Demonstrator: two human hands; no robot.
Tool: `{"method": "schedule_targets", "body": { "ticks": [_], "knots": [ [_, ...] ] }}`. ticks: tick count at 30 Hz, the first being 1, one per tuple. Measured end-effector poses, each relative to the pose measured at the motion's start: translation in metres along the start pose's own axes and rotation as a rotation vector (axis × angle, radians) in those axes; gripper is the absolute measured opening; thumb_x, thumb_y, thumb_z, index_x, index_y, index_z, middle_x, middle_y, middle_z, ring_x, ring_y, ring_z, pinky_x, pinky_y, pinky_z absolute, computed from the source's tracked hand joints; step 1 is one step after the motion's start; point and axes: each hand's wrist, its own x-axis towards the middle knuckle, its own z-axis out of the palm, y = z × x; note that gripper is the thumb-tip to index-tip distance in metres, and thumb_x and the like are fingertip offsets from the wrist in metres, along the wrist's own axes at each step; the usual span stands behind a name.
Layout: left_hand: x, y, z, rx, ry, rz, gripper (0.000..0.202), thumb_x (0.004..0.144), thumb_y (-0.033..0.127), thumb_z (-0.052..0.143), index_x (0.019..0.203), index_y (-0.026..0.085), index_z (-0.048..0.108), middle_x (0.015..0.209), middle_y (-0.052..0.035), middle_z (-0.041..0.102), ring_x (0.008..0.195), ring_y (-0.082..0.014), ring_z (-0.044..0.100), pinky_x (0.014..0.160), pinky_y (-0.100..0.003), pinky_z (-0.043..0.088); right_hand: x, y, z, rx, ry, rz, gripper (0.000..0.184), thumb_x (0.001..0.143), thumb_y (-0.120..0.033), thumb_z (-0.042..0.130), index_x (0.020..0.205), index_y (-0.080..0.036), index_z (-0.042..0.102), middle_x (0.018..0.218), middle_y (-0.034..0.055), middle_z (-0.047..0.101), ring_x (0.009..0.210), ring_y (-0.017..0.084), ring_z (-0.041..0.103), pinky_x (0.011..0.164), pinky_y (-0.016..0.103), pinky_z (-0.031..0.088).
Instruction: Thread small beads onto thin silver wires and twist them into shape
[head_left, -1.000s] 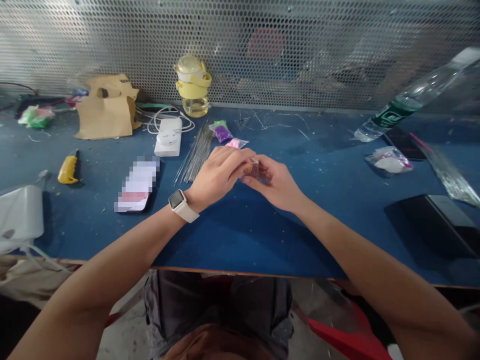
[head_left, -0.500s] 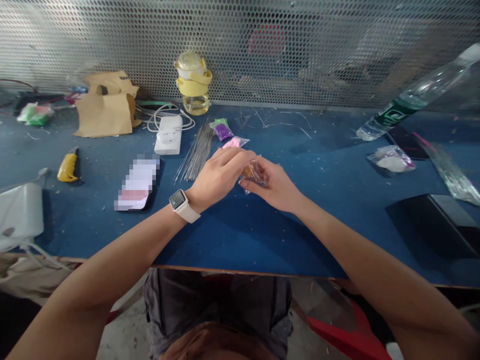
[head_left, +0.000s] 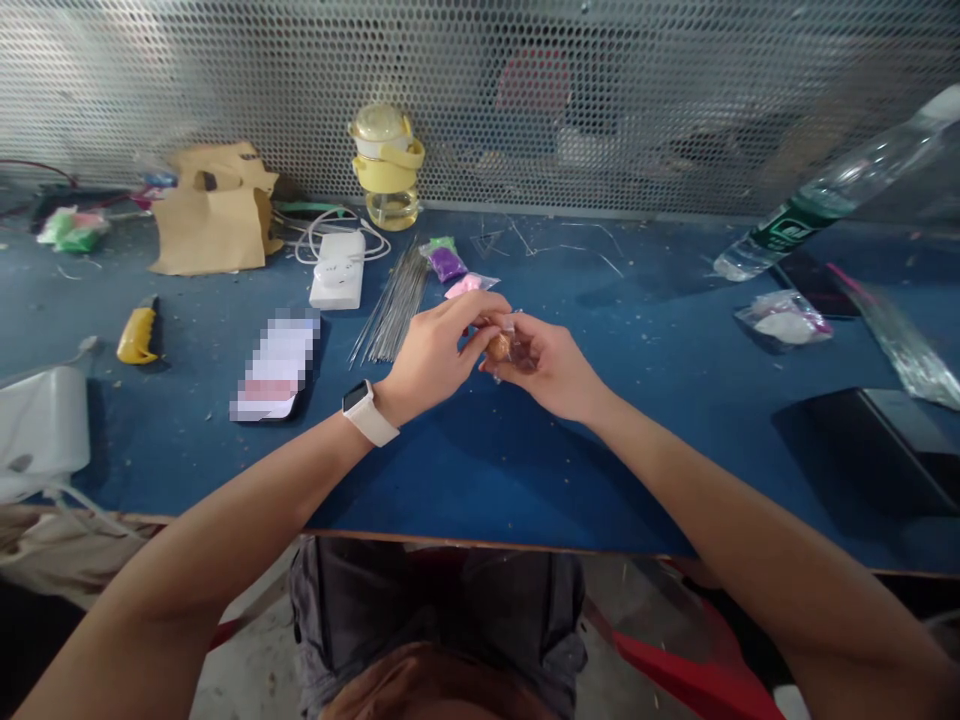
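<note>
My left hand (head_left: 435,352), with a white watch (head_left: 361,408) on its wrist, and my right hand (head_left: 551,368) meet over the middle of the blue table (head_left: 480,460). Between their fingertips is a small clear plastic bag with an orange-brown lump (head_left: 501,346) inside. Both hands pinch it, fingers closed around the bag. A bundle of thin metal wires (head_left: 396,303) lies just beyond my left hand. Small bags of purple (head_left: 445,263) and pink (head_left: 466,285) material rest beside the wires.
A phone (head_left: 275,365), white power strip (head_left: 337,270), yellow cutter (head_left: 137,335), brown paper bag (head_left: 214,212) and yellow jar (head_left: 387,165) lie to the left and back. A tilted water bottle (head_left: 817,205), a bagged white item (head_left: 784,322) and a black box (head_left: 877,445) sit right. Perforated metal screen behind.
My fingers have worked the little bag between them; the orange-brown lump now shows more plainly at my left fingertips. My arms stay in place.
</note>
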Motion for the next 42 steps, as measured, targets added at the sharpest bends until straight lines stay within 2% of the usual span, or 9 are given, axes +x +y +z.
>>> {"method": "schedule_targets", "body": {
  "ticks": [5, 8, 11, 15, 19, 22, 26, 31, 42],
  "knots": [
    [-0.003, -0.003, 0.002, 0.053, -0.065, 0.074, 0.022, 0.108, 0.009, 0.067, 0.123, 0.021, 0.076, 0.108, -0.003, 0.084, 0.097, -0.0146, 0.08, 0.088, -0.027, 0.064, -0.001, -0.004, 0.003, 0.06, -0.047, 0.024, 0.039, 0.088, -0.046, 0.095, 0.113, -0.023, 0.075, 0.092, -0.0001, 0.075, 0.082, 0.017, 0.072, 0.079, 0.035, 0.065],
    [-0.001, -0.005, 0.002, 0.021, -0.049, 0.066, 0.02, 0.107, 0.013, 0.071, 0.124, 0.021, 0.075, 0.108, -0.0039, 0.084, 0.101, -0.0159, 0.079, 0.091, -0.029, 0.065, -0.002, -0.004, 0.004, 0.058, -0.029, 0.054, 0.045, 0.095, -0.057, 0.089, 0.121, -0.023, 0.076, 0.098, 0.0029, 0.079, 0.082, 0.018, 0.072, 0.079, 0.037, 0.065],
    [0.002, -0.006, 0.001, 0.017, 0.041, -0.005, 0.023, 0.098, 0.016, 0.083, 0.119, 0.02, 0.075, 0.114, -0.0062, 0.081, 0.109, -0.0202, 0.076, 0.098, -0.036, 0.065, -0.003, -0.001, 0.004, 0.081, 0.022, 0.076, 0.057, 0.092, -0.058, 0.092, 0.133, -0.026, 0.07, 0.11, 0.0041, 0.081, 0.086, 0.019, 0.074, 0.08, 0.038, 0.065],
    [0.005, -0.01, 0.002, -0.15, -0.06, -0.159, 0.025, 0.1, 0.028, 0.084, 0.121, 0.018, 0.076, 0.121, -0.0086, 0.08, 0.098, -0.017, 0.078, 0.084, -0.031, 0.066, -0.003, 0.001, 0.005, 0.129, 0.145, 0.07, 0.053, 0.085, -0.055, 0.098, 0.114, -0.028, 0.063, 0.1, 0.0013, 0.079, 0.088, 0.02, 0.075, 0.082, 0.038, 0.066],
    [0.005, -0.013, 0.003, -0.346, -0.104, -0.234, 0.025, 0.106, 0.037, 0.078, 0.123, 0.019, 0.082, 0.124, -0.0108, 0.084, 0.1, -0.0157, 0.081, 0.081, -0.026, 0.066, -0.002, -0.003, 0.004, 0.096, 0.234, 0.022, 0.047, 0.082, -0.05, 0.101, 0.11, -0.026, 0.072, 0.106, 0.0032, 0.079, 0.097, 0.022, 0.077, 0.09, 0.042, 0.069],
    [0.007, -0.011, 0.002, -0.375, -0.069, -0.273, 0.021, 0.106, 0.038, 0.079, 0.112, 0.019, 0.085, 0.114, -0.0094, 0.087, 0.095, -0.0153, 0.081, 0.078, -0.026, 0.065, -0.002, -0.004, 0.002, 0.084, 0.295, 0.013, 0.048, 0.082, -0.053, 0.1, 0.115, -0.027, 0.076, 0.107, 0.0034, 0.081, 0.101, 0.024, 0.078, 0.092, 0.044, 0.071],
    [0.008, -0.008, -0.001, -0.45, -0.076, -0.294, 0.025, 0.106, 0.044, 0.08, 0.109, 0.019, 0.085, 0.106, -0.0086, 0.089, 0.092, -0.0165, 0.083, 0.079, -0.028, 0.067, -0.001, 0.0, -0.001, 0.099, 0.333, -0.007, 0.048, 0.082, -0.056, 0.101, 0.115, -0.029, 0.077, 0.107, 0.0025, 0.083, 0.103, 0.025, 0.081, 0.096, 0.046, 0.072],
    [0.007, -0.008, -0.001, -0.384, -0.014, -0.274, 0.016, 0.104, 0.036, 0.081, 0.107, 0.022, 0.088, 0.11, -0.0074, 0.089, 0.098, -0.0166, 0.082, 0.083, -0.029, 0.066, 0.0, 0.001, -0.004, 0.023, 0.375, -0.034, 0.036, 0.098, -0.061, 0.086, 0.108, -0.027, 0.082, 0.102, 0.0046, 0.086, 0.094, 0.024, 0.084, 0.097, 0.048, 0.074],
    [0.01, -0.006, -0.003, -0.291, -0.01, -0.259, 0.008, 0.101, 0.022, 0.08, 0.097, 0.02, 0.086, 0.096, -0.0052, 0.087, 0.088, -0.0162, 0.08, 0.08, -0.031, 0.064, 0.0, -0.011, -0.008, -0.213, 0.375, -0.103, 0.035, 0.099, -0.061, 0.085, 0.101, -0.026, 0.086, 0.101, 0.0062, 0.089, 0.094, 0.026, 0.085, 0.091, 0.046, 0.072]
  ]
}}
